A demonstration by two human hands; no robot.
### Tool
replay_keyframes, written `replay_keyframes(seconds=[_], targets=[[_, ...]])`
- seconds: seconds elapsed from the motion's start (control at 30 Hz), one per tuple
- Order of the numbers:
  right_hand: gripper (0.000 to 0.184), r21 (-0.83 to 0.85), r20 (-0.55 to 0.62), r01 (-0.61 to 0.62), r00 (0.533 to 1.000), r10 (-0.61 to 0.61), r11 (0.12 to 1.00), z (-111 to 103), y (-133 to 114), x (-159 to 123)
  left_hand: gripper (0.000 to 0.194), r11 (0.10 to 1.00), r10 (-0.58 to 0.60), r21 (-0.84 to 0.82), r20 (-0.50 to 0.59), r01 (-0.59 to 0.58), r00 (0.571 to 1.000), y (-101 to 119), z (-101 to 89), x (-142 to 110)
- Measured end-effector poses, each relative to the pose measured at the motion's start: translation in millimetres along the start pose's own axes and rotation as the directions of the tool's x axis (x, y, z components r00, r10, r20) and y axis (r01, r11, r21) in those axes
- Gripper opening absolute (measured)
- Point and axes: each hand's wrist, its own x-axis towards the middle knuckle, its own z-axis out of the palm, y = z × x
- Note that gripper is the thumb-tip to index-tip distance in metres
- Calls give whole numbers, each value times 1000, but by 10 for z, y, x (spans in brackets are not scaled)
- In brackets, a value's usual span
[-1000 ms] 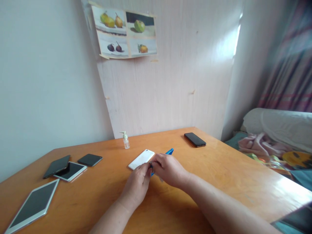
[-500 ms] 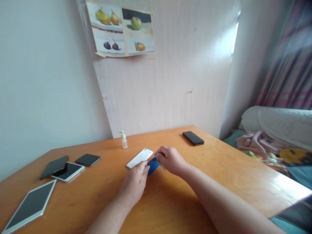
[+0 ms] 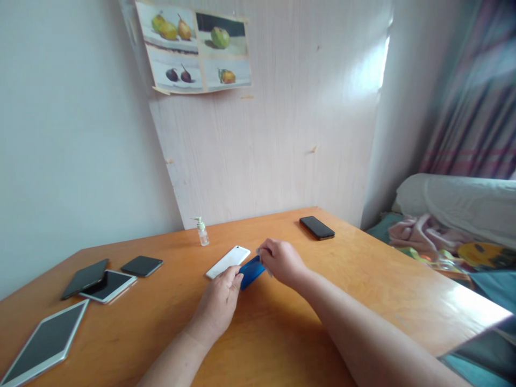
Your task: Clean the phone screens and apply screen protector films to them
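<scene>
My left hand (image 3: 221,293) is closed on the near left end of a blue phone (image 3: 252,272), thumb on top, and holds it tilted above the table. In my right hand (image 3: 282,262) a small pale cloth (image 3: 270,273) is pinched, with its edges showing below and beside the fingers. That cloth lies against the far right end of the blue phone. Just behind it, a white phone (image 3: 228,261) rests on the table with its back and camera up.
On the wooden table (image 3: 161,322) stands a pump bottle (image 3: 202,232). A black phone (image 3: 317,228) lies at the back right. Leftward are a white tablet (image 3: 46,338), a smaller white-framed tablet (image 3: 108,285), a dark tablet (image 3: 86,278) overlapping it, and another dark device (image 3: 142,265).
My right hand has shifted slightly along the blue phone towards its far end, and more of the blue surface shows between my hands. The camera view has turned slightly right.
</scene>
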Motion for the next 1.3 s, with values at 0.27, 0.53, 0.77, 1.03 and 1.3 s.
replay_keyframes(seconds=[0.27,0.53,0.77,1.03,1.3], targets=[[19,96,23,70,997,-72,993,33,-2,-10,28,1000,-4,16,-5,4,1000,-11,-7,0],[25,316,-15,-331,935,354,889,15,473,311,34,998,-50,-26,-20,49,999,-19,-11,10],[15,224,102,-385,923,371,895,160,578,263,37,987,-148,-71,-59,143,987,-90,-16,0],[22,152,54,-279,960,274,948,128,610,299,36,979,-176,-115,-45,170,983,-133,-26,3],[15,10,145,-257,956,253,966,83,582,264,35,968,-210,-149,-59,200,976,-136,-29,-1]])
